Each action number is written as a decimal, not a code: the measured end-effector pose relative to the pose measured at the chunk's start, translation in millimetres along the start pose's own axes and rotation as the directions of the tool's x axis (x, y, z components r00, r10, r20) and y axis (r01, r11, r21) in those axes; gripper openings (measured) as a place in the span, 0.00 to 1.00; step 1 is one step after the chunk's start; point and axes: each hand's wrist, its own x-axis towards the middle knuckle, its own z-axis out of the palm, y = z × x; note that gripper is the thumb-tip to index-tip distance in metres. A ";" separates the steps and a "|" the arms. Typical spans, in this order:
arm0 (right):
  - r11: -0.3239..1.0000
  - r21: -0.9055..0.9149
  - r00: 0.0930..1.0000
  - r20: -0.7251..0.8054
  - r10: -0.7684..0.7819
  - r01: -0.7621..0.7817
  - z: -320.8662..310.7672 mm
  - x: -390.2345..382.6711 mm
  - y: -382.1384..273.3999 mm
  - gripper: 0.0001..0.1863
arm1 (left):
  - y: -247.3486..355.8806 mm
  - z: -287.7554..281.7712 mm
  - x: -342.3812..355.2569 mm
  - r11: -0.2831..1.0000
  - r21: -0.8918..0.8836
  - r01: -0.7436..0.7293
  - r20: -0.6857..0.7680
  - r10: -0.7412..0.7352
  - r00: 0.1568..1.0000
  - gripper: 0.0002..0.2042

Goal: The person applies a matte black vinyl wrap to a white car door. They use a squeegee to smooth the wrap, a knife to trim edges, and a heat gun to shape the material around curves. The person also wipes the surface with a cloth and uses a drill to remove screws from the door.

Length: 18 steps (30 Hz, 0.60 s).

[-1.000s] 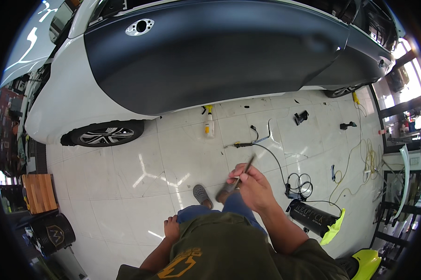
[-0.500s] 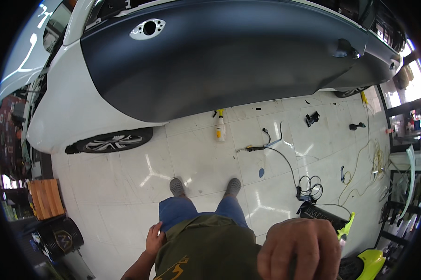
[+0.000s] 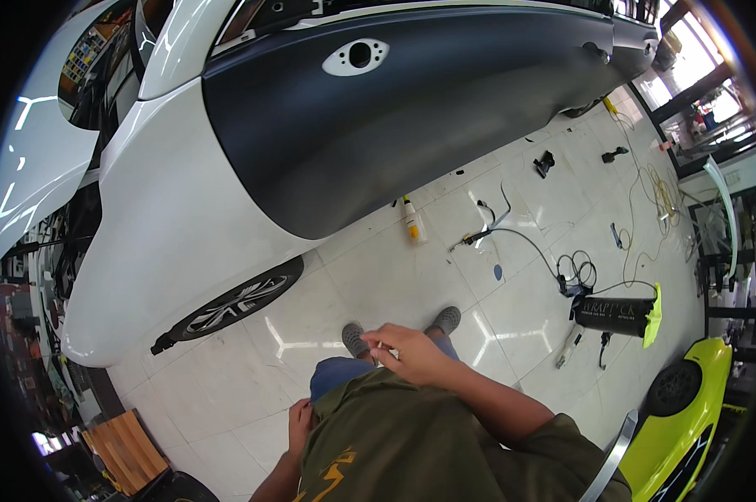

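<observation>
At the middle of my waist, my right hand (image 3: 407, 356) is raised with thumb and fingertips pinched; whatever is between them is too small to make out. My left hand (image 3: 300, 425) hangs beside my hip at the shirt's hem, fingers curled and partly hidden. Ahead stands a white car (image 3: 148, 217) with a dark grey door panel (image 3: 378, 134), which has a white oval opening (image 3: 334, 58). A spray bottle (image 3: 412, 224) with a yellow head lies or stands on the floor beside the car; I cannot tell which.
Cables (image 3: 579, 268), small dark parts (image 3: 544, 165) and a black cylinder (image 3: 612, 315) with a lime end lie on the tiled floor. A yellow car-shaped object (image 3: 700, 418) is at lower right, near a metal strip (image 3: 612, 456). A wooden block (image 3: 125, 452) stands lower left.
My view has rotated and shifted along the car. My right hand has moved from the lower right back toward my middle; the thin tool seen in it earlier is no longer discernible.
</observation>
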 end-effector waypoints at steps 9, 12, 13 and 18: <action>0.985 -0.087 0.989 0.014 -0.147 0.148 111.1 14.9 68.5 0.21 | 103.8 -132.6 75.0 0.670 0.612 -0.421 0.438 0.156 0.885 0.09; 0.948 0.114 0.950 0.058 -0.306 0.298 135.5 46.9 76.0 0.22 | 159.9 -76.5 128.1 0.743 0.486 -0.461 0.404 0.277 0.872 0.09; 0.972 0.140 0.977 0.076 -0.200 0.188 125.1 59.9 88.9 0.21 | 175.2 -53.6 156.3 0.701 0.496 -0.512 0.449 0.298 0.843 0.11; 0.883 0.449 0.914 -0.288 0.286 -0.135 85.9 111.0 269.0 0.14 | 174.6 8.6 264.8 0.548 0.514 -0.660 0.357 0.563 0.745 0.17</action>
